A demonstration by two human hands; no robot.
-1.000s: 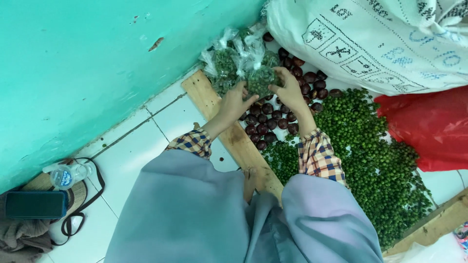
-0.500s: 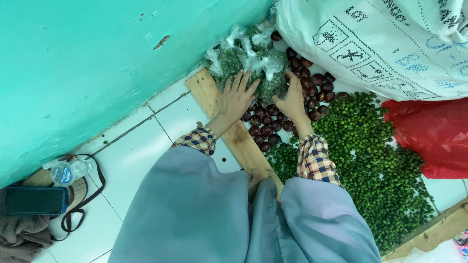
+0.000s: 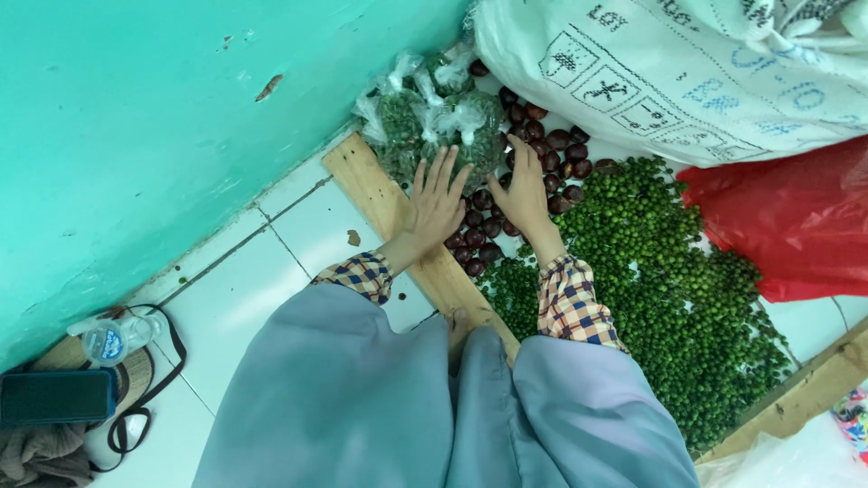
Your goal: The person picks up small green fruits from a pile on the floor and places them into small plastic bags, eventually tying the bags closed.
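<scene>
Underneath, white floor tiles beside turquoise wall.

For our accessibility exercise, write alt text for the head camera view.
Seen from above, a person's left hand and right hand rest open on dark red round fruits beside tied clear bags of green berries. Loose green berries spread rightward, under a white sack.

hands x2 | tied clear bags ~4 | white sack x1 | red bag x1 | water bottle x1
</scene>
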